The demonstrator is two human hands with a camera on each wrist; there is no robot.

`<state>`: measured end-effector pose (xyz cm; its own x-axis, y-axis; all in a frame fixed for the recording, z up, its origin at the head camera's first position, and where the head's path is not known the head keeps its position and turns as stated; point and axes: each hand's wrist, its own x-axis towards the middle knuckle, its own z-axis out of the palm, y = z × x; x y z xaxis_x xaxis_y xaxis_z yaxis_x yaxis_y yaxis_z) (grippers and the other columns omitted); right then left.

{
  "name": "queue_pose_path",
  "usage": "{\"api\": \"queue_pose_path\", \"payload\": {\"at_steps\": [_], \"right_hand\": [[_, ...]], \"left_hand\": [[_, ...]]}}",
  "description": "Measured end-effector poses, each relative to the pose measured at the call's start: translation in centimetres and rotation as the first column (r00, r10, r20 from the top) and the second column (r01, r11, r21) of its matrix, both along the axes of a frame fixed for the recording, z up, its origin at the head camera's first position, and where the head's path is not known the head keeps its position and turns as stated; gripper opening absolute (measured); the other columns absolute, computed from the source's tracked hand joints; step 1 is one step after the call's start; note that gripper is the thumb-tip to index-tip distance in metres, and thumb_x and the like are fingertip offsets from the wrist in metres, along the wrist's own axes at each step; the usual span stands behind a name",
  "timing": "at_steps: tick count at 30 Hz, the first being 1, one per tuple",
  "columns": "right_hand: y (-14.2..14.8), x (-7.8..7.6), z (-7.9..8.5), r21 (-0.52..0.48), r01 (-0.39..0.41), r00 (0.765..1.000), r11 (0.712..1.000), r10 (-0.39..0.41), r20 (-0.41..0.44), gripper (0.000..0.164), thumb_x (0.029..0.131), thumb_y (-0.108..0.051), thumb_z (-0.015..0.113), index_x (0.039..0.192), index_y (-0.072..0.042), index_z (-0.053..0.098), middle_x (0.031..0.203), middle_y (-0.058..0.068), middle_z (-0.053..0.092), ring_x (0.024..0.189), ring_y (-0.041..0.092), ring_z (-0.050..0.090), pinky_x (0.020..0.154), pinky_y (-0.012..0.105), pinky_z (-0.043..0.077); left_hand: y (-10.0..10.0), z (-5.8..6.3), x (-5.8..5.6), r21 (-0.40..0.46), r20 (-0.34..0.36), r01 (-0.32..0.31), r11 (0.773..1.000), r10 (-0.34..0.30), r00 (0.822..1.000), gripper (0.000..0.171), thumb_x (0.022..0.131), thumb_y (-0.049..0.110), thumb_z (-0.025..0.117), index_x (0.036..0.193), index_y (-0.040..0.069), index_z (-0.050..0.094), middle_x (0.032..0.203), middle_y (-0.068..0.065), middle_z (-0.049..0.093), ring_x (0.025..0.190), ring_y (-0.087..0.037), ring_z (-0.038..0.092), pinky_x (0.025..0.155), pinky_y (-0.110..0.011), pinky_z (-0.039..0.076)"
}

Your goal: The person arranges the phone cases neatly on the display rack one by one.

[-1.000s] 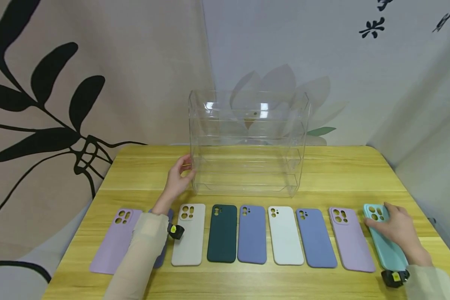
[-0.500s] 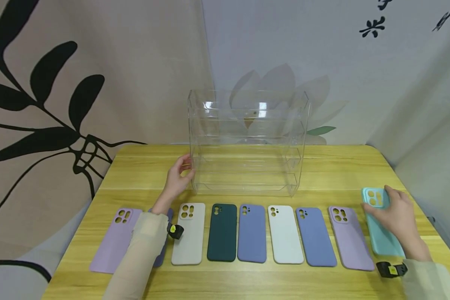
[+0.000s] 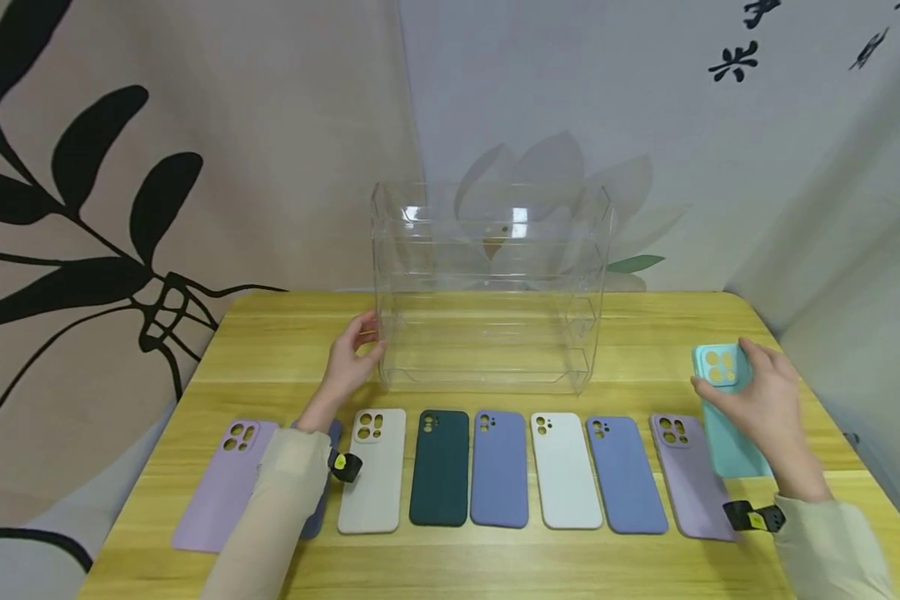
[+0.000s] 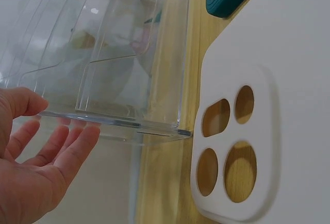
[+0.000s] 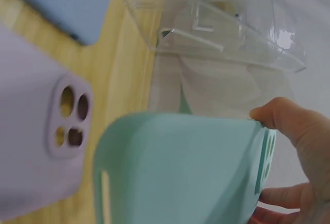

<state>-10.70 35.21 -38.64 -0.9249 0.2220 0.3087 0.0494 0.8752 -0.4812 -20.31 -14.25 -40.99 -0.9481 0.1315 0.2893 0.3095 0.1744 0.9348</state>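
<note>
My right hand [image 3: 768, 412] grips a turquoise phone case [image 3: 735, 433] by its sides near the camera cutouts, thumb on one edge and fingers on the other. The case is raised over the right part of the table, its lower end overlapping a light purple phone case [image 3: 690, 475] in the head view. In the right wrist view the turquoise case [image 5: 175, 167] hangs tilted from the fingertips. My left hand [image 3: 348, 358] holds the left side edge of a clear tiered display rack [image 3: 487, 379], its thumb in front of the panel and its fingers along the outside.
A row of phone cases lies along the table [image 3: 645, 333]: a purple case [image 3: 221, 492], a white case [image 3: 372, 483], a dark green case [image 3: 440, 471], another white case [image 3: 567, 479] and several blue ones. My left forearm partly covers the cases at the left. A patterned curtain [image 3: 292, 167] hangs behind.
My right hand has lifted the turquoise case off the table and carried it up and leftward, toward the rack. The left hand keeps its place on the rack; the head view has shifted slightly.
</note>
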Motion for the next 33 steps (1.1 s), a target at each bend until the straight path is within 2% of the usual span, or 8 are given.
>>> {"api": "queue_pose_path", "payload": {"at_steps": [8, 19, 27, 29, 33], "right_hand": [[-2.1, -1.5, 0.6, -0.029, -0.037, 0.998, 0.999, 0.036, -0.047, 0.080, 0.070, -0.014, 0.075, 0.134, 0.015, 0.036, 0.125, 0.039, 0.037, 0.109, 0.053, 0.035, 0.083, 0.064, 0.033], [-5.2, -2.7, 1.6, -0.057, -0.105, 0.987, 0.993, 0.097, -0.132, 0.079, 0.065, -0.013, 0.078, 0.129, 0.016, 0.041, 0.122, 0.037, 0.041, 0.107, 0.050, 0.039, 0.084, 0.061, 0.036], [-7.6, -3.4, 2.4, -0.080, -0.166, 0.963, 0.983, 0.144, -0.227, 0.078, 0.062, -0.010, 0.079, 0.127, 0.015, 0.044, 0.120, 0.036, 0.044, 0.107, 0.049, 0.040, 0.087, 0.059, 0.035], [-8.2, -3.5, 2.7, -0.085, -0.180, 0.956, 0.980, 0.154, -0.248, 0.077, 0.062, -0.010, 0.079, 0.127, 0.014, 0.045, 0.119, 0.035, 0.045, 0.106, 0.048, 0.041, 0.085, 0.057, 0.035], [-9.6, -3.9, 3.1, -0.106, -0.204, 0.946, 0.973, 0.168, -0.278, 0.077, 0.063, -0.010, 0.079, 0.128, 0.012, 0.046, 0.119, 0.033, 0.045, 0.104, 0.045, 0.042, 0.082, 0.054, 0.036]], "left_hand": [[0.0, 0.0, 0.1, -0.003, 0.006, -0.001, 1.000, 0.001, 1.000, 0.046, 0.082, -0.020, 0.051, 0.127, -0.022, 0.038, 0.115, -0.041, 0.045, 0.106, -0.052, 0.046, 0.098, -0.057, 0.036], [-0.1, 0.0, 0.0, -0.001, 0.015, 0.004, 1.000, -0.004, 1.000, 0.047, 0.082, -0.020, 0.051, 0.127, -0.022, 0.037, 0.116, -0.042, 0.045, 0.107, -0.053, 0.046, 0.097, -0.057, 0.037], [0.0, 0.2, 0.1, -0.017, 0.025, -0.002, 1.000, 0.002, 1.000, 0.047, 0.082, -0.020, 0.051, 0.127, -0.022, 0.037, 0.117, -0.042, 0.045, 0.107, -0.052, 0.046, 0.097, -0.056, 0.038], [-0.1, -0.2, -0.1, -0.023, 0.019, -0.005, 1.000, 0.005, 1.000, 0.047, 0.082, -0.020, 0.051, 0.127, -0.022, 0.037, 0.116, -0.041, 0.044, 0.107, -0.052, 0.046, 0.097, -0.056, 0.038], [-0.5, -1.8, -1.1, -0.017, -0.001, -0.009, 1.000, 0.009, 1.000, 0.048, 0.083, -0.019, 0.052, 0.129, -0.019, 0.038, 0.117, -0.039, 0.046, 0.108, -0.049, 0.047, 0.098, -0.053, 0.038]]}}
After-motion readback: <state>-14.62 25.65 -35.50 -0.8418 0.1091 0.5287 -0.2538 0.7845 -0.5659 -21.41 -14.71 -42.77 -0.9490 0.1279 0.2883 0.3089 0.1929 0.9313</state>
